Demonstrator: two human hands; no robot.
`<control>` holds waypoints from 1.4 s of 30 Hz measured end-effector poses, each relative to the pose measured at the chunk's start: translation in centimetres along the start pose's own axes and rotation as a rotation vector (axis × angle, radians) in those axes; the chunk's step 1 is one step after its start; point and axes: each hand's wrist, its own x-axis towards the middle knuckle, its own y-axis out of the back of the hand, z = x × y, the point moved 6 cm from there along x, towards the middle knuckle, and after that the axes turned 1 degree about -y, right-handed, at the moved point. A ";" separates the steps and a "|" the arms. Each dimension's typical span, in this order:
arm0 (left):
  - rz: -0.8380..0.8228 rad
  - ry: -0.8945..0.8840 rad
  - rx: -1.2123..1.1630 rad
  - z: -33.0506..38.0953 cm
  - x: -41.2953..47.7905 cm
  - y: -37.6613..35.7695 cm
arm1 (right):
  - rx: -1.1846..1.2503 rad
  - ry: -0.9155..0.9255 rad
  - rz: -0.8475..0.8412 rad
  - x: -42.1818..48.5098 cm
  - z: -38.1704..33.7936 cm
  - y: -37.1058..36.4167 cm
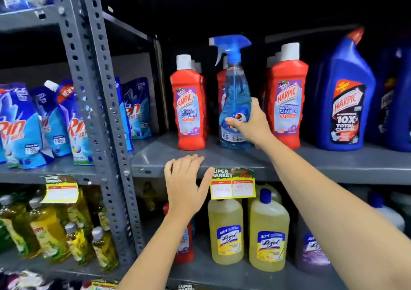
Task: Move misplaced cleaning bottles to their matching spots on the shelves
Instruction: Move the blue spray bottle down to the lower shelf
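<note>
**Blue spray bottle gripped among red Harpic bottles, middle shelf**

Obs. 1: The right hand [249, 123] is closed around the lower body of the blue spray bottle [234, 103], thumb across the label, fingers wrapped behind. The bottle's base appears to sit on or just above the grey shelf [333, 163]; contact cannot be confirmed.

Obs. 2: The spray bottle stands in the front row between 2 red Harpic bathroom cleaner bottles, one to its left [189, 109] and one to its right [287, 98], with more red bottles behind. It is the only clear-blue trigger bottle in this run, so it reads as the misplaced item.

Obs. 3: The left hand [186, 183] is open, fingers spread, resting flat on the shelf's front lip just beside the price tag [232, 184]. It holds nothing. Likely purpose: bracing the body while the other arm reaches in.

Orientation: Long axis vertical, upright or very nearly so. Trigger head [231, 45] on top; nozzle points to the viewer's left, toward the shelf upright [97, 103]. Printed label faces outward.

Judgement: The low grip keeps the hand clear of the trigger and puts control near the liquid's mass. The neighbours sit close on both sides, so a straight lift or forward pull looks safest.

Context: Blue Harpic bottle [344, 94] further right; yellow Lizol bottles [246, 234] on the shelf below. No matching spray bottles in view.
</note>
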 end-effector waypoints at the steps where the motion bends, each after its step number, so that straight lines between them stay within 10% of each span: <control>1: -0.002 0.005 -0.005 0.0 0.0 0.0 | 0.002 0.016 0.013 -0.4 -0.2 0.2; 17: -0.219 -0.042 -0.056 -2.6 -11.1 -1.5 | 0.251 0.227 -0.146 -13.0 -7.3 3.2; 26: -0.858 0.082 0.078 -9.0 -25.8 -6.7 | 0.242 -0.051 -0.356 -24.5 2.6 -2.4; 42: -0.993 0.042 -0.024 -11.4 -31.6 -9.1 | 0.032 -0.389 -0.218 -28.6 19.7 -10.7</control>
